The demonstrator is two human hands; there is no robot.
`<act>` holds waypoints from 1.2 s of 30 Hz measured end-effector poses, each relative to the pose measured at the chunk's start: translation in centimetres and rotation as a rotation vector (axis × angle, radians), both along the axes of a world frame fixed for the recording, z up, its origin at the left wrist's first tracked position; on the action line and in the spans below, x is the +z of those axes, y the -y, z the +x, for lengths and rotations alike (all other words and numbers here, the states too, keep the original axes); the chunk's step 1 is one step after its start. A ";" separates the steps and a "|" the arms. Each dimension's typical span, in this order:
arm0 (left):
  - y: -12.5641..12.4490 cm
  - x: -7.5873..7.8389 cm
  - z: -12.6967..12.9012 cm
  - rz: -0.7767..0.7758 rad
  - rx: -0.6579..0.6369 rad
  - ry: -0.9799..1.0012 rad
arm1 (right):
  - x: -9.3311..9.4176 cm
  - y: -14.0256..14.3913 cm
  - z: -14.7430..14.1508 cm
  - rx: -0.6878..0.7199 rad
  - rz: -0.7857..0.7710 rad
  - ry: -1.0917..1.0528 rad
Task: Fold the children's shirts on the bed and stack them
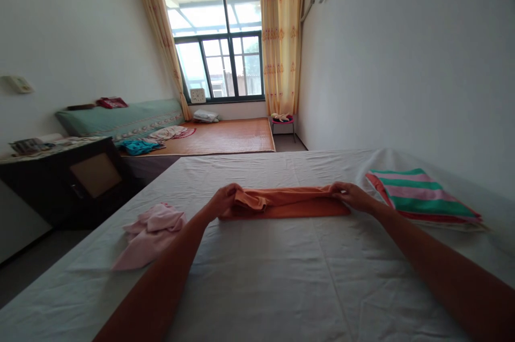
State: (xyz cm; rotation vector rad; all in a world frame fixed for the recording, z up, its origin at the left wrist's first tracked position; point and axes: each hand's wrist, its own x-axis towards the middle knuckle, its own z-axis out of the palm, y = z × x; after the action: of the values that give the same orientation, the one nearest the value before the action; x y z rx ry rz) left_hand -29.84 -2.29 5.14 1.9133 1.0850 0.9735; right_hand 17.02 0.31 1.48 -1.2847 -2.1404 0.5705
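An orange garment (298, 205), folded into a long narrow strip, lies across the white sheet (273, 277) in front of me. My left hand (223, 200) pinches its upper layer at the left end, where the cloth bunches into a small roll. At the opposite end my right hand (349, 195) pinches the upper edge between thumb and fingers. The lower layer rests flat beneath. Left of my left forearm sits a crumpled pink cloth (155, 229). Beyond my right hand is a folded stack with a green and pink striped cloth (422, 192) on top.
Past the sheet's far edge stands a bed with a brown mat (229, 135) and a blue cloth (139, 146). A dark cabinet (68, 181) is at the left. By the curtain (281, 36) stands a small stool (283, 121). A wall (410, 63) bounds the right.
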 end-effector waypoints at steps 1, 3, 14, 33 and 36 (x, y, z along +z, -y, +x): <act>0.1 0.1 -0.1 -0.042 0.038 0.063 | -0.3 -0.1 0.0 -0.016 0.006 -0.014; 0.5 0.3 -0.4 -0.123 -0.003 0.106 | -0.8 -0.2 0.1 -0.039 0.015 -0.037; 1.0 0.6 -0.8 -0.114 -0.134 -0.074 | -0.6 0.2 -0.1 -0.042 -0.234 -0.192; 1.8 -2.3 5.0 0.382 0.004 -0.687 | 2.5 3.3 -14.5 0.243 0.236 0.259; 2.4 -2.9 4.9 0.330 -0.032 -0.785 | 1.1 3.5 -15.6 0.233 0.136 0.266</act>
State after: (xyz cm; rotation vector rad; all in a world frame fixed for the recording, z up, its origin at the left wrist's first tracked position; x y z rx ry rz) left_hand -24.91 -4.69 2.23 2.6834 1.3616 0.3739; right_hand 1.43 -3.22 2.58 -1.0957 -2.5236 0.3532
